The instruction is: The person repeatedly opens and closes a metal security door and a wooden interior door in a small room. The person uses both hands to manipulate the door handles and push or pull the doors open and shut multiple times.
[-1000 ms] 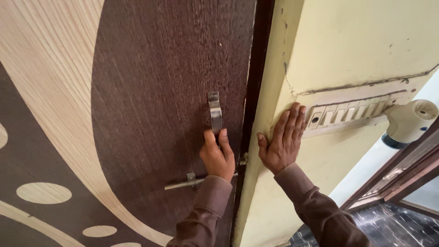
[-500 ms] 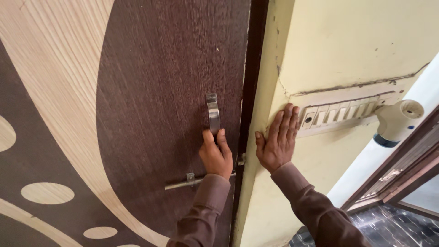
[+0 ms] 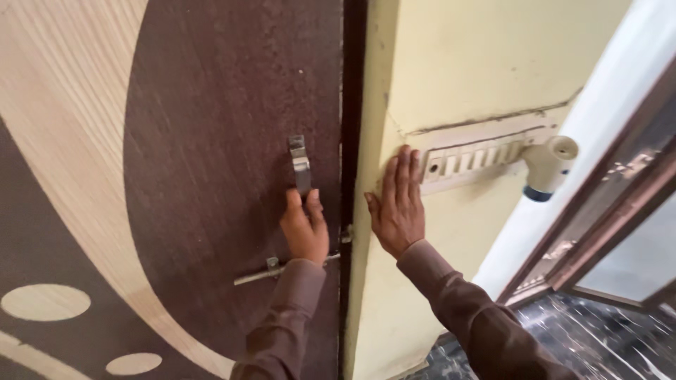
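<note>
at door edge: left hand (image 3: pixel 304 232) fingers curled around metal handle (image 3: pixel 300 165); rigid, smooth, likely slippery; right hand (image 3: pixel 396 207), fingers together, flat on wall (image 3: pixel 479 63).

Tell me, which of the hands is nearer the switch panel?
The right hand: it lies flat on the wall, fingertips just left of the switch panel. The left hand grips the door handle, across the door's edge.

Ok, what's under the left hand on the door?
The left hand wraps the lower end of the metal door handle. That end and its fixing are covered. The sliding bolt shows below the wrist.
</note>
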